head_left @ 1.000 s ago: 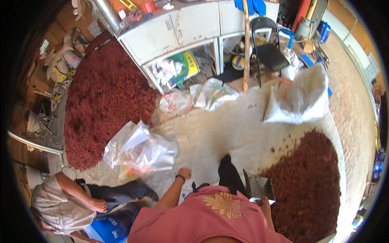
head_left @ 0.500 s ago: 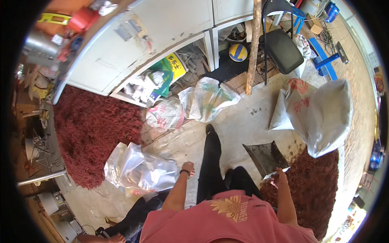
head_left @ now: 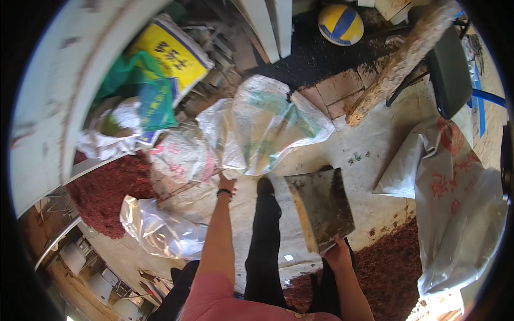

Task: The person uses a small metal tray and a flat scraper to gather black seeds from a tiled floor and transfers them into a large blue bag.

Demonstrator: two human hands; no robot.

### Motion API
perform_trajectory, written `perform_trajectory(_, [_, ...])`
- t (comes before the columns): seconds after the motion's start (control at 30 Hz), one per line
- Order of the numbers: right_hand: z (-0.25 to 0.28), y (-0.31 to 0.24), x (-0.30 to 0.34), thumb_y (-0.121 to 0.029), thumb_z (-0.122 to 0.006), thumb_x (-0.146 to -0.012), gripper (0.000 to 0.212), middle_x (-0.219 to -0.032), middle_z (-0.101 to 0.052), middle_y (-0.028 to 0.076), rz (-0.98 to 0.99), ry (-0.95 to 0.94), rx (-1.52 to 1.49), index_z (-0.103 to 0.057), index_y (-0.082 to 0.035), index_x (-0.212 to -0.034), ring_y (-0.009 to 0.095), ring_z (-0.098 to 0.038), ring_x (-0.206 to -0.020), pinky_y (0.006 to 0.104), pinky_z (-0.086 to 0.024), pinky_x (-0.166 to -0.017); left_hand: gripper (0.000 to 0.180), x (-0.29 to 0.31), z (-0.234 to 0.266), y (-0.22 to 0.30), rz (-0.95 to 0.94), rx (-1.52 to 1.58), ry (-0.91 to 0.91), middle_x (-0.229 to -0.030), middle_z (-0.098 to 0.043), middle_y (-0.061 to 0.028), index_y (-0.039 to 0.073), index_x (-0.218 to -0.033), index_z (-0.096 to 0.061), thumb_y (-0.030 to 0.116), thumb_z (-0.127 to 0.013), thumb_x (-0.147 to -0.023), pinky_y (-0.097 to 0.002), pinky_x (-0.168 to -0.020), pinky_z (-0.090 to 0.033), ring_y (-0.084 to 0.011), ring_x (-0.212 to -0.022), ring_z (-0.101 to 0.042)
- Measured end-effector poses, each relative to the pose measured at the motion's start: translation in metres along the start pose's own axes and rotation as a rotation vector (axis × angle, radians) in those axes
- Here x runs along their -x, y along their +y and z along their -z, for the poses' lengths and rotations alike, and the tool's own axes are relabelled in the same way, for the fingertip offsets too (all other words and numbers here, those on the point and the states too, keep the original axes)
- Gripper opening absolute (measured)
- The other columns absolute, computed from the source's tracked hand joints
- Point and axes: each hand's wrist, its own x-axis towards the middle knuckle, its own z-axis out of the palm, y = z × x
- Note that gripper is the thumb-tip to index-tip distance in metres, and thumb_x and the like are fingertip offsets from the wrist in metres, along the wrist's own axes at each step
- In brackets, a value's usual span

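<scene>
My left hand (head_left: 227, 184), with a dark bead bracelet at the wrist, reaches down to the near edge of a crumpled white woven sack (head_left: 273, 125) with green print. Its fingers look closed on the sack's edge, though they are partly hidden. My right hand (head_left: 337, 254) grips the near rim of a worn metal dustpan (head_left: 326, 206), which hangs tilted in front of my right leg. Left of the woven sack lies another white sack (head_left: 182, 152) with red print. A clear plastic bag (head_left: 160, 227) rests left of my left forearm.
Reddish dried material is heaped at left (head_left: 115, 190) and at lower right (head_left: 391, 262). A pale sack (head_left: 455, 198) with red print stands at right. A rough wooden pole (head_left: 401, 61) leans beside a black chair (head_left: 450, 75). A ball (head_left: 341, 25) sits under the cabinet; another person's dark-clothed leg (head_left: 179, 291) shows at lower left.
My view has tipped forward and closer to the sacks. My left hand has reached forward to the woven sack. My right hand has brought the dustpan left, away from the right heap.
</scene>
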Motion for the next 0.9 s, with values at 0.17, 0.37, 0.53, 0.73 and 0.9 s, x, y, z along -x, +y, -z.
perform_trajectory(0.17, [-0.040, -0.010, 0.027, -0.015, -0.054, -0.072, 0.049, -0.113, -0.047, 0.008, -0.030, -0.103, -0.096, -0.038, -0.006, -0.118, 0.023, -0.045, -0.104, 0.0379, -0.037, -0.085, 0.091, 0.011, 0.046, 0.106, -0.136, 0.048, -0.023, -0.096, -0.052, -0.0220, 0.028, -0.128, 0.001, 0.012, -0.066, -0.068, -0.0422, -0.049, -0.049, -0.0331, -0.067, -0.058])
perform_trajectory(0.37, [-0.027, -0.004, -0.008, -0.017, -0.053, -0.074, 0.039, -0.103, -0.053, 0.005, -0.028, -0.108, -0.104, -0.044, -0.008, -0.111, 0.021, -0.052, -0.089, 0.0350, -0.043, -0.067, 0.022, 0.035, 0.012, 0.119, -0.319, 0.208, 0.054, -0.059, -0.055, -0.0117, 0.000, -0.075, -0.055, 0.021, -0.059, -0.071, -0.0296, -0.037, -0.047, -0.0196, -0.043, -0.056])
perform_trajectory(0.53, [0.036, 0.001, -0.038, -0.021, -0.054, -0.075, 0.028, -0.087, -0.056, 0.003, -0.035, -0.037, -0.098, -0.049, -0.011, -0.100, 0.016, -0.053, -0.065, 0.0308, -0.041, -0.051, 0.026, 0.123, -0.002, 0.119, -0.526, 0.364, 0.033, -0.065, -0.057, -0.0094, -0.005, -0.086, -0.059, 0.016, -0.056, -0.071, -0.0263, -0.035, -0.047, -0.0180, -0.042, -0.055])
perform_trajectory(0.73, [0.066, -0.017, -0.037, -0.025, -0.057, -0.074, 0.025, -0.078, -0.053, 0.002, -0.126, 0.099, -0.025, -0.051, -0.012, -0.094, 0.016, -0.047, -0.057, 0.0302, -0.038, -0.050, 0.028, 0.164, -0.007, 0.138, -0.612, 0.151, -0.257, -0.074, -0.059, -0.0113, -0.008, -0.088, -0.055, 0.016, -0.053, -0.074, -0.0250, -0.039, -0.049, -0.0190, -0.050, -0.058])
perform_trajectory(0.9, [0.096, -0.032, -0.039, -0.023, -0.056, -0.073, 0.027, -0.076, -0.052, 0.004, -0.088, 0.223, 0.011, -0.050, -0.012, -0.097, 0.017, -0.046, -0.056, 0.0311, -0.037, -0.047, 0.018, 0.161, -0.035, 0.152, -0.673, 0.327, -0.104, -0.061, -0.055, -0.0093, -0.005, -0.068, -0.055, 0.013, -0.054, -0.069, -0.0254, -0.034, -0.045, -0.0155, -0.040, -0.052])
